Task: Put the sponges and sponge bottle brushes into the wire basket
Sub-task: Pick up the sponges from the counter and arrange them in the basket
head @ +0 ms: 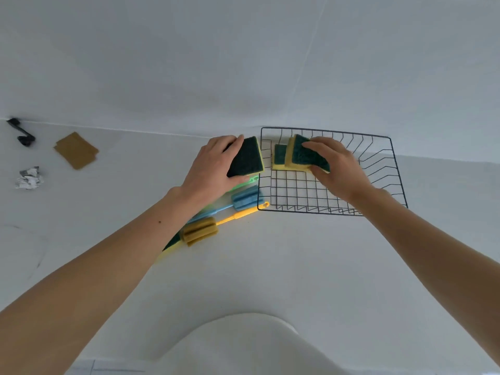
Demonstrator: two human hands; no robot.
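The left hand (209, 166) gripped a green-and-yellow sponge (245, 158) just left of the wire basket (378, 169), fingers curled over its far edge and thumb under its near edge, green side up. The right hand (338, 166) reached into the basket, fingers pressed on a second sponge (305, 154) tilted against a third sponge (279, 156) at the far left corner. Both forearms stretched forward over the white table (270, 266). A blue bottle brush (244, 198), a yellow bottle brush (201, 230) and a green brush handle (250, 181) lay under the left wrist.
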